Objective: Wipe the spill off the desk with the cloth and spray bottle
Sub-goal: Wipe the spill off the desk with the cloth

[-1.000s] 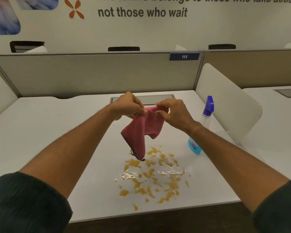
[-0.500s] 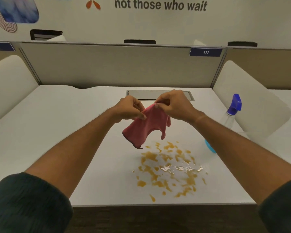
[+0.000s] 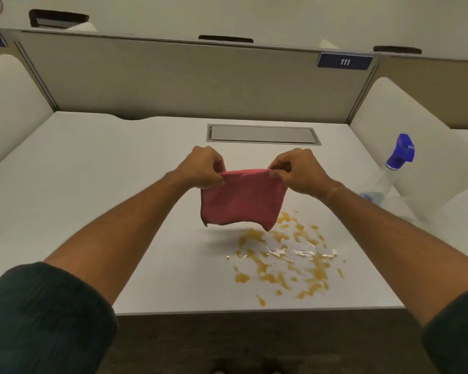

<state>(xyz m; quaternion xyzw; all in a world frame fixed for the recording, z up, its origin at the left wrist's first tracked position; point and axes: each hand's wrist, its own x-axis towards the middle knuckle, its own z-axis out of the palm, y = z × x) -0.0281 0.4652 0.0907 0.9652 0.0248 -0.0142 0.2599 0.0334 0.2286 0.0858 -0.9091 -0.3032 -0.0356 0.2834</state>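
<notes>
Two hands, the left hand (image 3: 203, 168) and right hand (image 3: 299, 171), pinched the top corners of the pink cloth (image 3: 242, 202), which hung above the desk (image 3: 92, 184) just far-left of the orange spill (image 3: 284, 261). Fingers were curled tight on fabric. Lowered off-centre, it might smear liquid toward the near edge; the spray bottle (image 3: 389, 171) stood far right.

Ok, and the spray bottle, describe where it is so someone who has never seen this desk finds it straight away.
Start at the white desk and go to its right edge, beside the rounded white side divider. The spray bottle stands there upright, past the right hand and beyond the orange spill. It is the only clear container in view, with a blue trigger head.
</notes>
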